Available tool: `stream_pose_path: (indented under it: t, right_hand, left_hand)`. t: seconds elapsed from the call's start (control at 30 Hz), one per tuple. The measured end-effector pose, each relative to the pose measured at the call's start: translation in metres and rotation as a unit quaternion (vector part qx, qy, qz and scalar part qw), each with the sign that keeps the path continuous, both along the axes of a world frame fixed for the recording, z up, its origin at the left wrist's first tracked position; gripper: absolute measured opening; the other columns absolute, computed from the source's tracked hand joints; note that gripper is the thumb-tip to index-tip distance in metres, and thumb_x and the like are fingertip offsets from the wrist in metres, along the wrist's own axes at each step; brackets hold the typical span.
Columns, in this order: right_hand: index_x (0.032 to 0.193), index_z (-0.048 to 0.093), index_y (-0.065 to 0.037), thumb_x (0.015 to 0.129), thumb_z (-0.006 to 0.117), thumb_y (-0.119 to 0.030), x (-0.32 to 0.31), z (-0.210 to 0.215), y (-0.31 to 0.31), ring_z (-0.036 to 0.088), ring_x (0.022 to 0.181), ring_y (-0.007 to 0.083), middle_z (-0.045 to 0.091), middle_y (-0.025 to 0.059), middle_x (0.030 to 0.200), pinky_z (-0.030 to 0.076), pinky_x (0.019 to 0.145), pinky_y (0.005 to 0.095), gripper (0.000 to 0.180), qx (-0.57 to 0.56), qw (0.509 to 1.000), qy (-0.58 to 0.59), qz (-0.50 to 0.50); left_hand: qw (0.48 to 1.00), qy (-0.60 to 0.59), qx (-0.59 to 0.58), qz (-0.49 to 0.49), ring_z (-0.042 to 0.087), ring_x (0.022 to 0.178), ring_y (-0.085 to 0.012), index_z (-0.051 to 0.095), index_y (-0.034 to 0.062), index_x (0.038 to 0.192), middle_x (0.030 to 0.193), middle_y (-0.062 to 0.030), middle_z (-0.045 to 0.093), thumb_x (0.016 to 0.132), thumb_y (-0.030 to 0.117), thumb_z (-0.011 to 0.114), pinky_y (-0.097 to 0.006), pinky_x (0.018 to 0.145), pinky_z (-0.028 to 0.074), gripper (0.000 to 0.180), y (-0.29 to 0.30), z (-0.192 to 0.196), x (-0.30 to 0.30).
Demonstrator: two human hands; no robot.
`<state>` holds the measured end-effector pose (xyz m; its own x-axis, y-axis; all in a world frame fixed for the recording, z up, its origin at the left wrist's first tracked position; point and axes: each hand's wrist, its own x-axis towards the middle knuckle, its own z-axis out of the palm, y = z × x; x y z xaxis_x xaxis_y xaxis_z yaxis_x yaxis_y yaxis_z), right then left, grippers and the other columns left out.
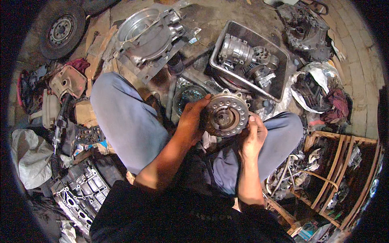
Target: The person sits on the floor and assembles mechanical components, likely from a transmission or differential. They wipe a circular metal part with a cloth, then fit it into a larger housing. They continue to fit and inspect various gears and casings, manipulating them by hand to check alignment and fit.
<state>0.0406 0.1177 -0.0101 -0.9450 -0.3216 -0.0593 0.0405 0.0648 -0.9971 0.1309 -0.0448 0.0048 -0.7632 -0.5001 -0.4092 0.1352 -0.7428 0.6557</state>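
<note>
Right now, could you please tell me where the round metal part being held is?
In the head view, the round metal part is just right of centre, between the left grip and right grip, below the dark bin.

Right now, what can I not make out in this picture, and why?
In the head view:
Underside of the round grey metal part: turned away from the camera.
Most fingers of the bare left hand: concealed by the hand itself and that part.
Contents of the dark round bowl: too dark and small to identify.
Top of the upper black rubber tyre: cut off by the picture's edge.
</note>
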Motion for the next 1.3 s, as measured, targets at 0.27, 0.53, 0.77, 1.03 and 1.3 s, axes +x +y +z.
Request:
stream_pose_path:
  t: [0.27, 0.53, 0.77, 1.03, 1.3]
  right_hand:
    - [0.101, 0.069, 0.005, 0.098, 0.057, -0.026, 0.003, 0.006, -0.003, 0.058, 0.083, 0.0136, 0.068, 0.0059, 0.091, 0.045, 0.078, 0.0282, 0.033, 0.004, 1.0, -0.029, 0.002]
    - [0.099, 0.069, 0.006, 0.097, 0.058, -0.023, 0.006, 0.01, -0.003, 0.059, 0.083, 0.0134, 0.069, 0.006, 0.088, 0.046, 0.077, 0.0275, 0.031, 0.042, 0.998, 0.014, 0.039]
    - [0.108, 0.067, 0.006, 0.098, 0.057, -0.02, -0.005, 0.001, -0.001, 0.06, 0.076, 0.0101, 0.067, 0.0041, 0.088, 0.047, 0.068, 0.0237, 0.029, -0.011, 1.0, -0.013, 0.002]
    - [0.117, 0.063, 0.006, 0.097, 0.058, -0.018, 0.001, 0.024, 0.0, 0.059, 0.077, 0.01, 0.066, 0.0063, 0.094, 0.048, 0.06, 0.0224, 0.033, -0.026, 0.996, -0.062, 0.067]
    - [0.127, 0.06, 0.0, 0.097, 0.059, -0.018, 0.001, 0.031, 0.001, 0.064, 0.096, 0.0158, 0.064, 0.0093, 0.116, 0.059, 0.068, 0.0255, 0.035, -0.004, 0.993, -0.057, 0.102]
  left_hand:
    - [0.996, -0.054, 0.037, 0.055, 0.068, 0.095, -0.0228, 0.065, -0.0044, 0.111, 0.105, -0.0135, 0.07, 0.093, 0.027, 0.062, -0.036, 0.087, 0.052, 0.037, 0.002, -0.005, -0.001]
    - [0.99, -0.054, 0.12, -0.041, 0.068, 0.097, -0.0246, 0.063, -0.0043, 0.115, 0.108, -0.0138, 0.069, 0.091, 0.031, 0.064, -0.037, 0.085, 0.054, 0.043, -0.014, -0.023, 0.0]
    - [0.997, -0.002, -0.043, -0.065, 0.068, 0.091, -0.0235, 0.065, -0.0018, 0.111, 0.105, -0.0129, 0.07, 0.094, 0.029, 0.06, -0.038, 0.084, 0.055, 0.036, -0.008, -0.013, 0.008]
    - [0.99, -0.069, -0.106, -0.058, 0.069, 0.092, -0.0226, 0.066, -0.0016, 0.109, 0.103, -0.0126, 0.07, 0.098, 0.029, 0.056, -0.039, 0.084, 0.056, 0.034, -0.006, 0.004, 0.002]
    - [0.984, -0.005, 0.171, -0.045, 0.07, 0.087, -0.0223, 0.066, -0.0018, 0.11, 0.103, -0.0135, 0.07, 0.098, 0.029, 0.057, -0.038, 0.078, 0.058, 0.034, -0.013, -0.007, -0.006]
